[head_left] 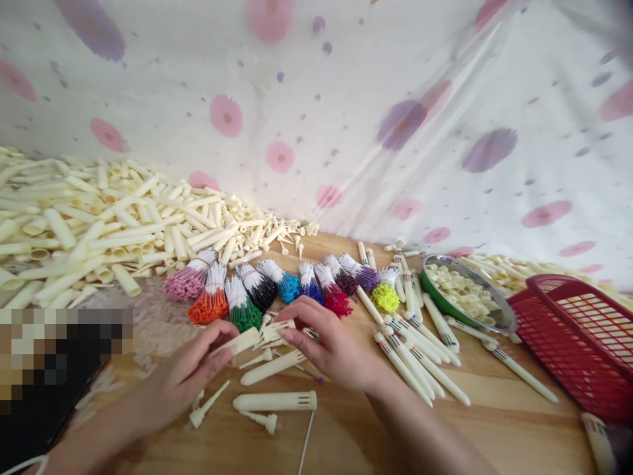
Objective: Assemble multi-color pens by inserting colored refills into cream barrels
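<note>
Between the thumb and fingers of my left hand (200, 359) is a cream plastic pen barrel (243, 340), pointing up to the right. My right hand (330, 340) pinches a cream slotted pen part (277, 330) just off the barrel's end; whether the two touch, I cannot tell. Below the hands lie a slotted pen barrel (274, 401), a small pointed cream piece (210, 404) and a thin white stick (306, 441). Banded bundles of pen refills stand behind my hands, among them an orange bundle (208, 303), a green bundle (243, 310) and a red bundle (337, 290).
A large heap of cream tubes (99, 224) fills the back left. Several multicolour pens (415, 356) lie on the right, near a green bowl (440, 300) of small cream parts and a red basket (568, 349). A dark object (44, 402) occupies the left edge; a flowered sheet (316, 86) hangs behind.
</note>
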The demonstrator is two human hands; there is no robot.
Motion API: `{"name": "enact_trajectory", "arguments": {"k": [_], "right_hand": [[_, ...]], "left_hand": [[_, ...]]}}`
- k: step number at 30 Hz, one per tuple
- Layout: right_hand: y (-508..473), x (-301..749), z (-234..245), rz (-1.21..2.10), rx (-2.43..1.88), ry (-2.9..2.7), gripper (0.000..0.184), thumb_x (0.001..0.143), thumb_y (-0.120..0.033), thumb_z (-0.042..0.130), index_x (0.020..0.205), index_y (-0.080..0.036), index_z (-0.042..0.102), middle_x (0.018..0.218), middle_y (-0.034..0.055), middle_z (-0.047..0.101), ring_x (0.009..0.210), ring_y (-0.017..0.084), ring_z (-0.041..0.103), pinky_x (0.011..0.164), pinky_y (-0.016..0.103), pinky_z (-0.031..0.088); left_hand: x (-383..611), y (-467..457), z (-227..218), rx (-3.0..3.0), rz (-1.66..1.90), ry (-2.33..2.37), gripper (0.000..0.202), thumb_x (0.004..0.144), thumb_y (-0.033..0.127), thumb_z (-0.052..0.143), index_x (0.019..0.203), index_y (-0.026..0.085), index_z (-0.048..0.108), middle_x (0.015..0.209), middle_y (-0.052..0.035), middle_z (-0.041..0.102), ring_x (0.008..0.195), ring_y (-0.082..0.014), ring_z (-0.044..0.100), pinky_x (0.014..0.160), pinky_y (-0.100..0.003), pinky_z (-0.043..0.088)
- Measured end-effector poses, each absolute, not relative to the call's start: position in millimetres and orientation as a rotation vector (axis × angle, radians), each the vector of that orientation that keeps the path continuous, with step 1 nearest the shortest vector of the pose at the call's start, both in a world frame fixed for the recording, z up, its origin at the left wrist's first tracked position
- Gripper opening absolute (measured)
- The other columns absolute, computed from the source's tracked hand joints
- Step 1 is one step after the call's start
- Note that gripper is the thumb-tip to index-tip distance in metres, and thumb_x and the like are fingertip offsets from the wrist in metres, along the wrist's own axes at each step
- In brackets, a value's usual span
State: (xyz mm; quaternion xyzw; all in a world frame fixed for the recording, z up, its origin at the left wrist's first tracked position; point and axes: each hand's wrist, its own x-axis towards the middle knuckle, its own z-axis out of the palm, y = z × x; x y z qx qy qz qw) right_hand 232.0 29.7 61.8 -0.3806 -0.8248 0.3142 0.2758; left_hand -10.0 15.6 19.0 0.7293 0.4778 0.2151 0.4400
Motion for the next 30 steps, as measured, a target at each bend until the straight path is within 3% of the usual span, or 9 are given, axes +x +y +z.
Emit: {"name": "enact_trajectory", "arguments": {"k": [12,20,30], "right_hand": [[11.6,236.4,54.6,0.767,-0.95,-2.363,0.017,0.094,-0.023,0.043,0.105,-0.015,0.052,0.101,0.009,0.055,0.094,0.017,0.053,0.083,0.029,0.047],[13.1,230.6,41.3,0.742,-1.23,-2.325,0.018,0.093,-0.028,0.043,0.093,-0.016,0.056,0.081,0.0058,0.062,0.073,0.016,0.056,0.066,0.026,0.043],[18.2,224.7,26.1,0.95,-1.357,-2.083,0.023,0.091,-0.031,0.043,0.074,-0.018,0.053,0.056,-0.0035,0.047,0.054,0.011,0.044,0.05,0.02,0.031]], "left_hand": [[1.1,5.2,24.4,1.76,0.421,0.995,0.029,0.092,0.045,0.032,0.093,0.024,0.052,0.079,0.0024,0.055,0.073,-0.015,0.052,0.067,-0.023,0.042],[4.7,4.5,16.2,1.779,0.404,1.06,0.028,0.092,0.046,0.031,0.096,0.023,0.048,0.083,0.0013,0.058,0.076,-0.0162,0.055,0.069,-0.025,0.043],[10.4,-4.3,10.1,1.885,0.555,1.282,0.028,0.091,0.045,0.036,0.099,0.025,0.054,0.082,0.0002,0.066,0.074,-0.0181,0.06,0.068,-0.026,0.045]]}}
